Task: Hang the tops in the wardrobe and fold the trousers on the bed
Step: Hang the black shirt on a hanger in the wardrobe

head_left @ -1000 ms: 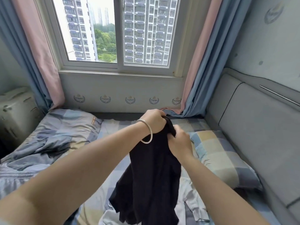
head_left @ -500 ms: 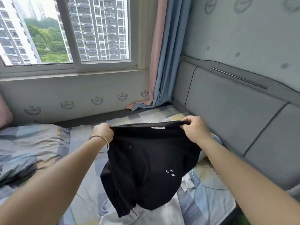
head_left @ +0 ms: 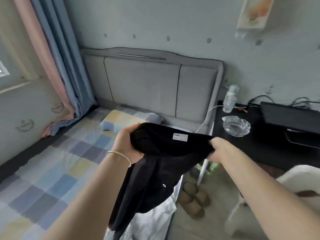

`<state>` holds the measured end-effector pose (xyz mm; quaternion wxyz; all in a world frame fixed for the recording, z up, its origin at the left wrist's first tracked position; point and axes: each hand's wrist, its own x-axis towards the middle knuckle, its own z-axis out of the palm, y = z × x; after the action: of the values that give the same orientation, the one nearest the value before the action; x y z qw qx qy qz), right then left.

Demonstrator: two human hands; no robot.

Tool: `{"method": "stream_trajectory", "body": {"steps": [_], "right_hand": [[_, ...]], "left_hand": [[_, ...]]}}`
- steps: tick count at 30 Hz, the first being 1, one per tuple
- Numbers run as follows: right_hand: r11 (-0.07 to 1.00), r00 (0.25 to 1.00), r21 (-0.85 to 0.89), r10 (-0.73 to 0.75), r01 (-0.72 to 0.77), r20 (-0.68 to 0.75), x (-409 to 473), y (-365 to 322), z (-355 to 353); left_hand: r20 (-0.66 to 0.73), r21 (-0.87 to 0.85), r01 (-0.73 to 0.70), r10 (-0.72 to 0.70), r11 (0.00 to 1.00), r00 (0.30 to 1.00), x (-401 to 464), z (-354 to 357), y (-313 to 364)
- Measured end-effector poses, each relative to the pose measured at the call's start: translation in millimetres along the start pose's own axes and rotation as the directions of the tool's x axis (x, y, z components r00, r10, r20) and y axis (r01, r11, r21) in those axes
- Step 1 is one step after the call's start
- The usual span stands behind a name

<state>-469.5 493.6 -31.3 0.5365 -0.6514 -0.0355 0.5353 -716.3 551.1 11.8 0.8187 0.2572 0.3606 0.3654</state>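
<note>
A black garment [head_left: 155, 163] with a white label near its top edge hangs in the air above the right edge of the bed [head_left: 52, 170]. My left hand [head_left: 128, 144], with a bracelet on the wrist, grips its top edge on the left. My right hand [head_left: 220, 149] grips the same edge on the right. The fabric is stretched between both hands and droops below them. A white garment [head_left: 152, 220] lies on the bed's edge under it. No wardrobe is in view.
A checked pillow [head_left: 124, 120] lies against the grey headboard [head_left: 155, 84]. A black bedside table [head_left: 251, 135] holds a glass ashtray [head_left: 236, 125], a clear bottle [head_left: 229, 99] and a black device. Slippers [head_left: 192, 198] sit on the floor. A white chair [head_left: 297, 179] stands at right.
The view has swung right from the window to the headboard and bedside table. Both hands, first bunched together on the black garment, have spread apart and carried it to the right.
</note>
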Motion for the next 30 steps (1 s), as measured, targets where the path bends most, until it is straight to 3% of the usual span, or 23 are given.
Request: {"method": "stream_trajectory", "body": {"steps": [2, 5, 9, 14, 18, 21, 27, 30], "right_hand": [[1.0, 1.0, -0.023, -0.005, 0.006, 0.025, -31, -5, -45], [1.0, 0.998, -0.015, -0.025, 0.024, -0.062, -77, -8, -119], [0.98, 0.979, 0.151, -0.1, 0.128, -0.18, -133, -9, -213], [0.863, 0.911, 0.378, -0.195, 0.336, -0.364, -192, -6, -342], [0.774, 0.819, 0.401, -0.251, 0.489, -0.515, -245, -11, -450], [0.706, 0.735, 0.375, -0.304, 0.601, -0.606, -282, -31, -520], [0.544, 0.502, 0.283, -0.308, 0.79, -0.808, -338, -110, -642], [0.504, 0.386, 0.203, -0.288, 0.839, -0.876, -350, -151, -700]], "left_hand": [[0.042, 0.013, 0.031, -0.032, 0.999, 0.999, 6, 26, -21], [0.126, 0.005, 0.135, -0.135, 0.991, 0.983, 14, 74, -67], [0.26, 0.108, 0.278, -0.297, 0.954, 0.919, 13, 156, -141], [0.423, 0.227, 0.382, -0.444, 0.896, 0.79, -15, 281, -236], [0.497, 0.319, 0.433, -0.538, 0.843, 0.681, -53, 378, -316], [0.574, 0.338, 0.403, -0.526, 0.85, 0.628, -84, 456, -362], [0.707, 0.373, 0.289, -0.472, 0.881, 0.527, -128, 625, -436], [0.701, 0.407, 0.329, -0.522, 0.852, 0.486, -141, 705, -475]]}}
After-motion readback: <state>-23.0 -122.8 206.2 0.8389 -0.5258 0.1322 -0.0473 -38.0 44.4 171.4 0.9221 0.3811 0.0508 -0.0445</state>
